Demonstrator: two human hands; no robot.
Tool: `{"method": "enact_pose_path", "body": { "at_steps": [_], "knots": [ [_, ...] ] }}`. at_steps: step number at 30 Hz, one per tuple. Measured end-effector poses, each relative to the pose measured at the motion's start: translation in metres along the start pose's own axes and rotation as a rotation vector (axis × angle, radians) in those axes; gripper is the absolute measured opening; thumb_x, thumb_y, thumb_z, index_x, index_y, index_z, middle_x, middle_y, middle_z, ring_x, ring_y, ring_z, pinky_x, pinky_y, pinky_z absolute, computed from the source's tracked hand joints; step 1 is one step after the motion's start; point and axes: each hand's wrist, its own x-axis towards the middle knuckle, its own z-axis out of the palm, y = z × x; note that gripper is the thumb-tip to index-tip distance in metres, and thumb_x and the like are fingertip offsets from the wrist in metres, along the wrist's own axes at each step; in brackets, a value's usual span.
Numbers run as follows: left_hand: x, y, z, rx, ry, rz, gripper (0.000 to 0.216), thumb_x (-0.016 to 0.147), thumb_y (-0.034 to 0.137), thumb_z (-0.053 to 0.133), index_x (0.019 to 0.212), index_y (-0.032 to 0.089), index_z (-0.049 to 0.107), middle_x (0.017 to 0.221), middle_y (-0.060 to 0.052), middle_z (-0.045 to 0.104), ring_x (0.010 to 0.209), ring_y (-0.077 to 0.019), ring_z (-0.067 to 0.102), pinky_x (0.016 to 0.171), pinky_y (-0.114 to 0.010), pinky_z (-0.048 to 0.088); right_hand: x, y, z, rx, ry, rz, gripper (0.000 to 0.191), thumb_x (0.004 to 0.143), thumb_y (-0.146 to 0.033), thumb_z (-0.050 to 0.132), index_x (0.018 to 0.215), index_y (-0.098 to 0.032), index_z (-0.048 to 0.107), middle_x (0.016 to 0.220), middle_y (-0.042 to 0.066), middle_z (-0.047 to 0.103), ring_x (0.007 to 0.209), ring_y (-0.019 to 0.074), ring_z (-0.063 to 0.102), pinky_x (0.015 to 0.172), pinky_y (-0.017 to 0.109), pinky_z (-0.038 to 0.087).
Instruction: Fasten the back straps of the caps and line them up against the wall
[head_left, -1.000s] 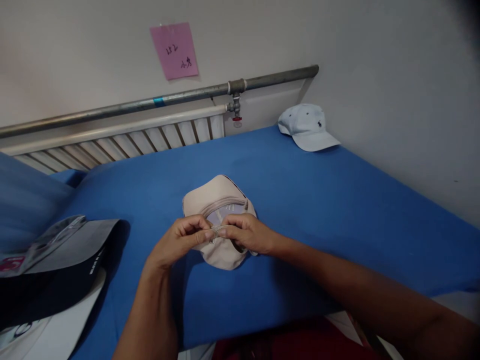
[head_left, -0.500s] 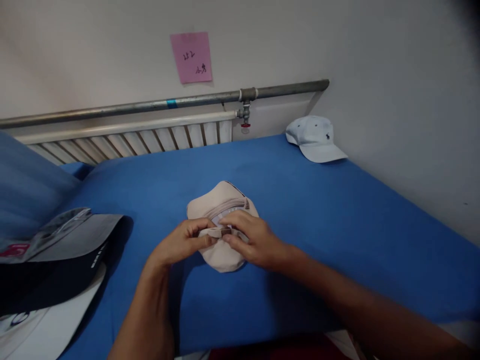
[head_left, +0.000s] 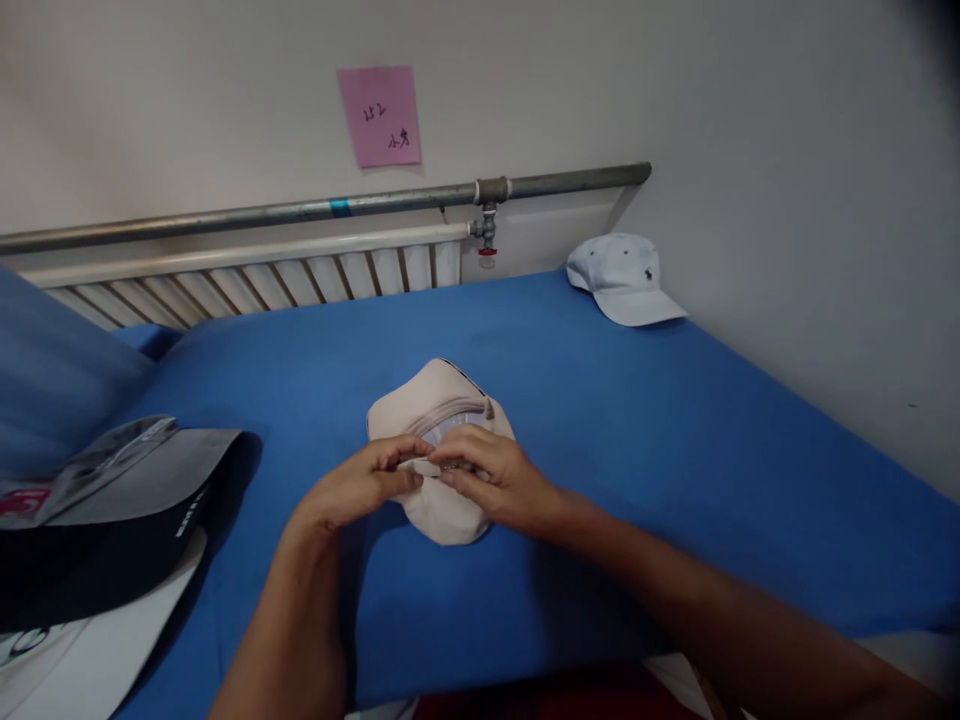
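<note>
A beige baseball cap (head_left: 450, 515) lies upside down on the blue-covered table, its brim pointing away from me and its inside showing. My left hand (head_left: 366, 482) pinches the left part of the cap's back strap between thumb and fingers. From the right, my right hand (head_left: 499, 478) has thumb and fingers closed on the same strap, close to the left fingertips. The strap's fastening is mostly hidden behind the right fingers.
Several caps, with a grey cap (head_left: 161, 480) on top, are stacked at the left. A pale blue-white cap (head_left: 619, 280) sits at the far right corner of the blue table cover (head_left: 360, 340). Behind run a metal pipe (head_left: 255, 218) and a white radiator (head_left: 322, 275).
My right fingers have shifted slightly left along the strap and now cover its fastening. The left hand keeps its pinch, and the whole view has shifted a little.
</note>
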Motion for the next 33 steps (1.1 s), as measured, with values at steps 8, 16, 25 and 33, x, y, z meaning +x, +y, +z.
{"method": "enact_pose_path", "body": {
  "at_steps": [8,16,25,33],
  "knots": [
    [0.0031,-0.0004,-0.0004,-0.324,0.163,0.066,0.032,0.063,0.017,0.072,0.095,0.014,0.072,0.080,-0.005,0.069,0.072,-0.0142,0.060,0.066,-0.023,0.044,-0.0002,0.0043,-0.0003,0.044,0.038,0.011,0.019,0.087,-0.015,0.055,0.104,-0.020,0.063,0.094,0.005,0.064,0.092,0.0164,0.061,0.083,0.034,0.051],
    [0.0054,-0.0004,0.0010,-0.409,0.171,0.076,0.033,0.061,0.017,0.079,0.094,0.014,0.073,0.076,-0.005,0.070,0.070,-0.0132,0.063,0.068,-0.023,0.047,-0.0018,0.0059,0.0004,-0.029,0.037,-0.139,0.031,0.092,-0.010,0.044,0.113,-0.026,0.060,0.102,0.005,0.058,0.096,0.0147,0.060,0.085,0.033,0.053],
    [0.0064,-0.0004,0.0035,-0.385,0.220,0.013,0.035,0.060,0.016,0.082,0.094,0.014,0.073,0.078,-0.004,0.070,0.069,-0.0114,0.063,0.065,-0.020,0.048,-0.0011,0.0040,-0.0023,0.048,0.032,-0.049,0.010,0.084,-0.016,0.060,0.093,-0.020,0.061,0.111,0.008,0.060,0.107,0.0191,0.058,0.093,0.038,0.048],
    [0.0063,0.0016,0.0054,-0.403,0.182,0.016,0.034,0.060,0.014,0.082,0.093,0.014,0.074,0.076,-0.003,0.070,0.066,-0.0100,0.062,0.062,-0.018,0.049,-0.0001,0.0063,-0.0019,0.079,0.010,-0.019,0.006,0.081,-0.018,0.066,0.083,-0.019,0.060,0.112,0.008,0.060,0.104,0.0182,0.060,0.092,0.037,0.047]
  ]
}}
